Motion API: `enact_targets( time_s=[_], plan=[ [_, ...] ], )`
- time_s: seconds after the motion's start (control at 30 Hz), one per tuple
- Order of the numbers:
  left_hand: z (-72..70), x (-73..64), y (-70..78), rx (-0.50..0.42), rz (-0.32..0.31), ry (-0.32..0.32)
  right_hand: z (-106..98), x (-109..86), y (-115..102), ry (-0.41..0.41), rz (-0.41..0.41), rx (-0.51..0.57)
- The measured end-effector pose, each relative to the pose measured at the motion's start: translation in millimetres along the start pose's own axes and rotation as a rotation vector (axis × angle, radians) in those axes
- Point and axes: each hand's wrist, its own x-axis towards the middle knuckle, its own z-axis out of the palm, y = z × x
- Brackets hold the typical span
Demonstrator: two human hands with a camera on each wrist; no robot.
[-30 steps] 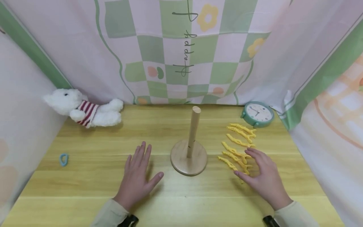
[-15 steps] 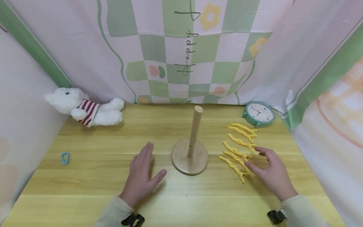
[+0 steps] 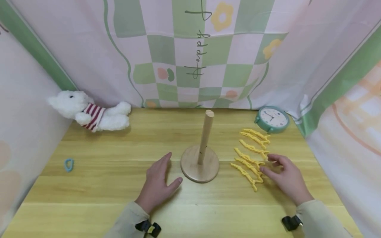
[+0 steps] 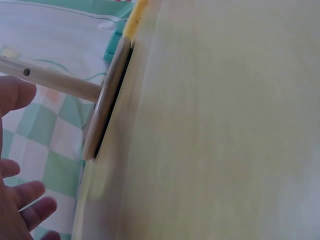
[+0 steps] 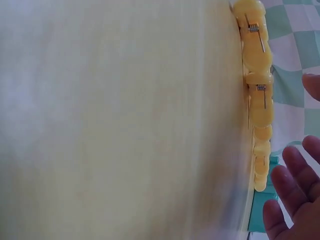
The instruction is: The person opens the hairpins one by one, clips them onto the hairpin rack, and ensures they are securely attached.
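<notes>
A wooden stand [image 3: 200,170], an upright dowel on a round base, is in the middle of the table. Just left of its base my left hand [image 3: 159,185] hovers, thumb apart from the fingers and holding nothing; the left wrist view has the same hand [image 4: 20,200] near the dowel. Several long yellow spring clips [image 3: 245,176] lie in a rough column right of the stand. At their right ends is my right hand [image 3: 287,178], thumb and fingers spread with nothing between them. The right wrist view shows metal springs on the yellow clips [image 5: 257,50] and loosely extended fingers [image 5: 292,180].
A teal round clock [image 3: 272,119] lies at the back right, beyond the clips. Back left, a white plush toy [image 3: 98,115] in a striped top lies on its back. A small light-blue loop [image 3: 69,164] is at the left. Printed curtains [image 3: 190,49] hang behind the table.
My left hand has moved right, closer to the stand, and turned more onto its side. My right hand has drawn back rightward from over the clips. The clips look unmoved.
</notes>
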Motion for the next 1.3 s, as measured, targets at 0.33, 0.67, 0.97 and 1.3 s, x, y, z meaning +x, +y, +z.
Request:
enact_targets(
  time_s=[0.33,0.67,0.97,1.3],
  plan=[
    [23.8,13.7,2.5,-0.094,-0.055,-0.039,4.8,-7.8,-4.4,-0.054,0.023,-0.021],
    [39.8,28.3,9.8,-0.071,-0.149,-0.069,10.3,-25.3,-8.3,-0.135,0.006,0.035],
    [43.6,41.7,18.0,-0.021,-0.262,-0.064,12.6,-35.9,-11.4,-0.214,0.026,0.042],
    [33.4,42.7,18.3,0.069,-0.253,-0.122,18.3,-41.6,-13.5,-0.202,-0.021,-0.055]
  ],
)
